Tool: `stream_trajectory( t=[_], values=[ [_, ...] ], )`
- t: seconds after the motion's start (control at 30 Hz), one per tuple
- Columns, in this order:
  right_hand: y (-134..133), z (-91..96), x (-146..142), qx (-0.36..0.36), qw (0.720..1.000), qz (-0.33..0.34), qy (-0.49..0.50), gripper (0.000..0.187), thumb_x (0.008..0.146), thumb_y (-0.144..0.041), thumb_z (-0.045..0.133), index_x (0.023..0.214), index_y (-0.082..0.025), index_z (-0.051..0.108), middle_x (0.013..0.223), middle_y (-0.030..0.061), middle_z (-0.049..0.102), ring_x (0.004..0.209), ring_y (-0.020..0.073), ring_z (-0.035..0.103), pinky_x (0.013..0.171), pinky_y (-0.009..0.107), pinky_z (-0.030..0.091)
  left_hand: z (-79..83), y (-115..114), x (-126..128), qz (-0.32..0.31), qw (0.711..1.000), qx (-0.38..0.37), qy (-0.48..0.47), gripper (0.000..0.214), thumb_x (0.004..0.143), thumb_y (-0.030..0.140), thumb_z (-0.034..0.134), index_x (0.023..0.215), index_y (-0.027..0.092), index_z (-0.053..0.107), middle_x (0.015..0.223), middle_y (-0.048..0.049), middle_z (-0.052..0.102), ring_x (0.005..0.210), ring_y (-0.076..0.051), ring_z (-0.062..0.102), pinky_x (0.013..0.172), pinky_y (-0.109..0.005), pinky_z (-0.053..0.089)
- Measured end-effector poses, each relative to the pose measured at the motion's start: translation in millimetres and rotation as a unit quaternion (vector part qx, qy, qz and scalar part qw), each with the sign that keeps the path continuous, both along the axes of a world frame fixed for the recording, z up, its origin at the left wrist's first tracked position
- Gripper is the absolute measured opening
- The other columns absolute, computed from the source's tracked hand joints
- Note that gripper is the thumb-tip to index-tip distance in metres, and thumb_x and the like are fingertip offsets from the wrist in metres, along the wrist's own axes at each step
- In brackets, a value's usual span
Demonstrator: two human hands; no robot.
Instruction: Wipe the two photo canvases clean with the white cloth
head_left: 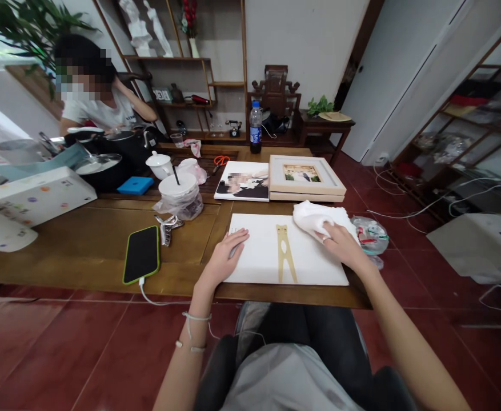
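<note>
A white rectangular panel point(267, 262) lies flat at the near edge of the wooden table point(104, 234), with a tan strut point(285, 257) down its middle. My left hand point(227, 254) rests flat on the panel's left edge, fingers stretched out. My right hand point(338, 242) presses a crumpled white cloth point(314, 220) onto the panel's far right corner, fingers curled over it.
Behind the panel lie a photo print point(244, 181) and stacked wooden picture frames point(305, 178). A green-cased phone point(141, 254), a clip, a lidded cup in a bag point(179, 194), a water bottle point(255, 127) and scissors sit nearby. Another person sits at the far left.
</note>
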State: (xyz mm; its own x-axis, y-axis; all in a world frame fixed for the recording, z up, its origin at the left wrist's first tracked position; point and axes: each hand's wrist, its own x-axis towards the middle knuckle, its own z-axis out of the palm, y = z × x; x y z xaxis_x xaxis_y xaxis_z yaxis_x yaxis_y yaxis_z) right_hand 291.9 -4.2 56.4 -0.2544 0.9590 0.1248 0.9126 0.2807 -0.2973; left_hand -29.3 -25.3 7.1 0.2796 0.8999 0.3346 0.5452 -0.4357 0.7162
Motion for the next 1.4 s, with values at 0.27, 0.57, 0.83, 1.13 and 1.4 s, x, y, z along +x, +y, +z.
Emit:
stream_trajectory(
  t=[0.27, 0.57, 0.83, 1.13, 1.4],
  values=[
    [-56.7, -2.8, 2.1, 0.002, 0.999, 0.042, -0.009, 0.032, 0.075, -0.017, 0.044, 0.101, -0.019, 0.062, 0.130, 0.0103, 0.054, 0.130, 0.0291, 0.036, 0.105, 0.048, 0.033, -1.0, 0.0, -0.2, -0.003, 1.000, 0.007, 0.000, 0.032, 0.089, 0.024, 0.042, 0.116, 0.021, 0.061, 0.128, -0.0077, 0.058, 0.126, -0.021, 0.047, 0.112, -0.049, 0.025],
    [-71.0, 11.5, 11.9, -0.091, 0.992, 0.080, 0.032, 0.022, 0.079, -0.041, 0.057, 0.068, -0.022, 0.056, 0.114, 0.0085, 0.064, 0.126, 0.0319, 0.042, 0.095, 0.041, 0.044, -2.6, 0.4, -0.5, -0.003, 1.000, 0.011, -0.002, 0.032, 0.089, 0.025, 0.042, 0.115, 0.022, 0.061, 0.127, -0.0077, 0.058, 0.125, -0.021, 0.047, 0.112, -0.049, 0.024],
    [0.3, -5.8, -1.6, 0.008, 0.997, 0.068, 0.032, 0.020, 0.080, -0.026, 0.050, 0.093, -0.015, 0.061, 0.139, 0.0148, 0.044, 0.134, 0.0275, 0.030, 0.108, 0.047, 0.026, -3.0, 0.7, -1.3, -0.002, 1.000, 0.010, 0.004, 0.032, 0.090, 0.026, 0.041, 0.116, 0.021, 0.061, 0.127, -0.0078, 0.058, 0.126, -0.021, 0.047, 0.111, -0.049, 0.025],
    [-57.5, 5.3, -20.4, 0.014, 0.986, 0.167, 0.013, 0.037, 0.058, 0.001, 0.038, 0.078, -0.018, 0.063, 0.137, 0.0075, 0.048, 0.135, 0.0217, 0.030, 0.114, 0.051, 0.015, -0.4, -0.6, -0.3, 0.001, 1.000, 0.009, 0.006, 0.033, 0.090, 0.025, 0.041, 0.116, 0.022, 0.060, 0.127, -0.0070, 0.059, 0.126, -0.021, 0.047, 0.111, -0.048, 0.025],
    [-120.1, 39.9, 6.8, -0.168, 0.968, 0.180, 0.043, 0.051, 0.057, -0.001, 0.037, 0.091, -0.024, 0.067, 0.136, -0.0029, 0.049, 0.134, 0.0216, 0.031, 0.114, 0.046, 0.019, -2.2, 0.0, -0.5, 0.000, 1.000, 0.018, 0.011, 0.033, 0.090, 0.025, 0.041, 0.117, 0.021, 0.059, 0.127, -0.0072, 0.058, 0.126, -0.021, 0.047, 0.111, -0.047, 0.027]
  ],
)
